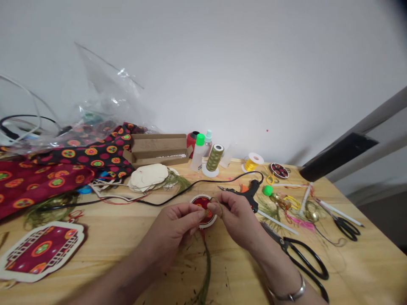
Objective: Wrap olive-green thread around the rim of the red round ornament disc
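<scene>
Showing behind the left grip (179, 220): red disc (200, 201)

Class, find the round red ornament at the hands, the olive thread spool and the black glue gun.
Round red ornament (200, 202): head view, upper red face.
Olive thread spool (215, 158): head view, wound thread.
Black glue gun (250, 196): head view, body.

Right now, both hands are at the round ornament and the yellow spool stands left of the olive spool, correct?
No: the head view shows the yellow spool right of the olive spool. Left hand and right hand are at the round ornament.
</scene>
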Action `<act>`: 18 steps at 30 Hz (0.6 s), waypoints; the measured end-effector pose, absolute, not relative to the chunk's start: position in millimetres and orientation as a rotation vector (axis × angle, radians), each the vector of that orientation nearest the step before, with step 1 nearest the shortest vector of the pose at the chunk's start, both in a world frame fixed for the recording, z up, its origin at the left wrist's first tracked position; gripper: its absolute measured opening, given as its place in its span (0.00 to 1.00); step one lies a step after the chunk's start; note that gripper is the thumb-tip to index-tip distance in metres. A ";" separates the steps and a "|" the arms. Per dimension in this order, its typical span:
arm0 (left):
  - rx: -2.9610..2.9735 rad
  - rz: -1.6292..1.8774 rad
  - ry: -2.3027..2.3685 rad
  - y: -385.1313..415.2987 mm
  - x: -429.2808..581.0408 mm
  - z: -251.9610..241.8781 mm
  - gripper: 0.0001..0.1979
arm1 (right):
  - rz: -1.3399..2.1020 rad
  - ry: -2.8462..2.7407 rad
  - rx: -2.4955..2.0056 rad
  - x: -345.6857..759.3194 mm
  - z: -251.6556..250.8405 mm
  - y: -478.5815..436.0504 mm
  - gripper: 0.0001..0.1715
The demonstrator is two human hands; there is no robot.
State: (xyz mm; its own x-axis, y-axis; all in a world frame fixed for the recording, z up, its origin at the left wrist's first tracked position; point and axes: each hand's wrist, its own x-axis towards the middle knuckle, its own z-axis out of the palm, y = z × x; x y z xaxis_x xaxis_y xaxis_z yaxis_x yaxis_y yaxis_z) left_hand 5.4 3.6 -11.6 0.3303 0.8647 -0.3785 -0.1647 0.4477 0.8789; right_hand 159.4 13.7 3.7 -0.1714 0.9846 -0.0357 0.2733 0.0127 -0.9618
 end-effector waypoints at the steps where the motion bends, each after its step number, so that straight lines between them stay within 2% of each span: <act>1: 0.853 0.801 1.010 3.9 5.6 -11.3 0.11 | 1.204 -1.525 -1.340 160.2 4.1 14.4 0.09; 6: 0.851 0.883 1.017 4.8 6.1 -11.9 0.09 | 1.141 -1.513 -1.395 161.4 5.7 15.5 0.11; 18: 0.781 0.931 0.970 1.4 7.5 -8.0 0.06 | 1.134 -1.508 -1.355 158.4 2.2 15.1 0.09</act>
